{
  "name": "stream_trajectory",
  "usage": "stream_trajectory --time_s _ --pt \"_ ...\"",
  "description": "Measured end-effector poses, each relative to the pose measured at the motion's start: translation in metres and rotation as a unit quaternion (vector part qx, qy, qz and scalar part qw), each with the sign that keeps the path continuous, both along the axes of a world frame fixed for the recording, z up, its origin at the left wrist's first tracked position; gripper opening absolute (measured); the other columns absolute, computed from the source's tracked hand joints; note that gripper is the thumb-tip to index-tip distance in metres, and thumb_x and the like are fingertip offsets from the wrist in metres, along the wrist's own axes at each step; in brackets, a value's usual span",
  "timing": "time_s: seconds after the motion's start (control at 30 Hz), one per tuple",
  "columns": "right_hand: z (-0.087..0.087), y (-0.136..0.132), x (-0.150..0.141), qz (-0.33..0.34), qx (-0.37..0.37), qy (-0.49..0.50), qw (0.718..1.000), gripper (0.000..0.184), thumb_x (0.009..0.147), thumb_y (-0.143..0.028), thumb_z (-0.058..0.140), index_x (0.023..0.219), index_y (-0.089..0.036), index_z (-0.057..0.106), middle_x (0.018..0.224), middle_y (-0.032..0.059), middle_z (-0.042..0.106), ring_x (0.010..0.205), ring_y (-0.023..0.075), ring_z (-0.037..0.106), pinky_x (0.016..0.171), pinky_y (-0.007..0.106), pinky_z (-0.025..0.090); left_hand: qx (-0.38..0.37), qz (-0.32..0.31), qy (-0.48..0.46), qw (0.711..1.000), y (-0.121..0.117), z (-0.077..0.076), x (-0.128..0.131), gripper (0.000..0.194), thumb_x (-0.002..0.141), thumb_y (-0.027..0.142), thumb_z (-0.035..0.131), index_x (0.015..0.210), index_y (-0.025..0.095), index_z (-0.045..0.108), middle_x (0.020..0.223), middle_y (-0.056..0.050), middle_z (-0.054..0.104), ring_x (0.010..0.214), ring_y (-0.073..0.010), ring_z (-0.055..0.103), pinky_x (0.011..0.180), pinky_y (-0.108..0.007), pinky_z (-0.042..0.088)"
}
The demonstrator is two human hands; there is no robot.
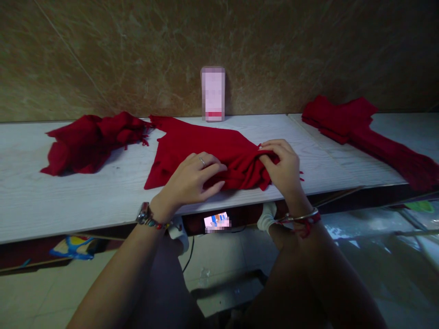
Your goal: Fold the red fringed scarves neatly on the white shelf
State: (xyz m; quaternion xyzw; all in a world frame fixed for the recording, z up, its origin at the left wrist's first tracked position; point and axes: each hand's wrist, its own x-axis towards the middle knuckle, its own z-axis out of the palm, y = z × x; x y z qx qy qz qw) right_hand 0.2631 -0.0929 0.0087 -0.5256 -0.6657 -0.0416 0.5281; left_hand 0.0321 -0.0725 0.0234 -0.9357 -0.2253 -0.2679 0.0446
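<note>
A red cloth lies partly spread on the white wooden board, bunched into folds at its near right corner. My left hand rests on the gathered edge with fingers curled over the fabric, a ring on one finger. My right hand pinches the bunched folds from the right. Both wrists wear bracelets.
A crumpled heap of red cloth lies at the board's left. A stack of folded red cloths lies at the right, trailing toward the edge. A pink blurred box stands against the marble wall. Below the board are tiled floor, a cable and a small screen.
</note>
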Motion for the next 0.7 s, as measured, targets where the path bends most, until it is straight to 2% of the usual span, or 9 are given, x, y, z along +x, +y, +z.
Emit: stream_trajectory --time_s 0.2,0.33,0.47,0.57,0.63,0.7 --pt "-0.001 0.001 -0.003 -0.014 -0.005 0.003 1.000 0.014 0.074 -0.011 0.054 0.071 -0.023 0.060 0.082 0.0020 0.061 0.083 0.0200 0.059 0.079 0.041 0.049 0.025 0.035 -0.003 0.999 0.006 -0.005 0.001 0.022 0.090 0.022 0.042 0.095 0.021 0.064 0.084 -0.004 0.065 0.079 -0.0174 0.056 0.065 -0.030 0.037" --pt "-0.001 0.003 0.001 -0.028 -0.002 0.030 0.999 0.013 0.074 -0.012 0.054 0.068 -0.023 0.057 0.079 0.0023 0.059 0.082 0.0206 0.057 0.077 0.040 0.048 0.043 0.089 -0.075 0.992 0.004 -0.004 -0.001 0.023 0.090 0.022 0.041 0.087 0.022 0.064 0.082 -0.003 0.063 0.077 -0.0173 0.055 0.066 -0.031 0.039" --pt "-0.001 0.007 0.012 -0.066 0.017 0.075 0.995 0.012 0.072 -0.012 0.052 0.068 -0.023 0.054 0.076 0.0015 0.055 0.077 0.0195 0.054 0.073 0.037 0.047 0.024 0.200 -0.230 0.952 0.002 0.004 -0.005 0.018 0.089 0.021 0.042 0.083 0.022 0.059 0.085 -0.003 0.061 0.084 -0.0180 0.055 0.076 -0.032 0.043" --pt "-0.003 0.013 0.018 -0.085 0.018 0.091 0.992 0.011 0.073 -0.013 0.051 0.069 -0.023 0.054 0.075 0.0005 0.054 0.075 0.0183 0.053 0.071 0.036 0.046 -0.004 0.248 -0.324 0.913 0.007 0.004 -0.008 0.015 0.088 0.019 0.042 0.086 0.022 0.056 0.088 -0.003 0.060 0.087 -0.0183 0.056 0.077 -0.032 0.044" --pt "-0.009 0.018 0.018 -0.092 -0.004 0.096 0.991 0.010 0.074 -0.015 0.051 0.069 -0.023 0.054 0.073 0.0003 0.054 0.074 0.0182 0.053 0.070 0.036 0.046 -0.042 0.263 -0.334 0.904 0.015 0.000 -0.008 0.015 0.086 0.017 0.041 0.088 0.022 0.055 0.089 -0.003 0.060 0.086 -0.0178 0.056 0.076 -0.031 0.045" --pt "-0.016 0.024 0.017 -0.102 -0.041 0.085 0.990 0.010 0.074 -0.016 0.053 0.065 -0.023 0.053 0.070 0.0006 0.053 0.072 0.0188 0.053 0.070 0.037 0.047 -0.078 0.267 -0.295 0.914 0.023 -0.006 -0.007 0.014 0.083 0.015 0.043 0.085 0.022 0.055 0.087 -0.002 0.061 0.084 -0.0175 0.056 0.076 -0.031 0.045"
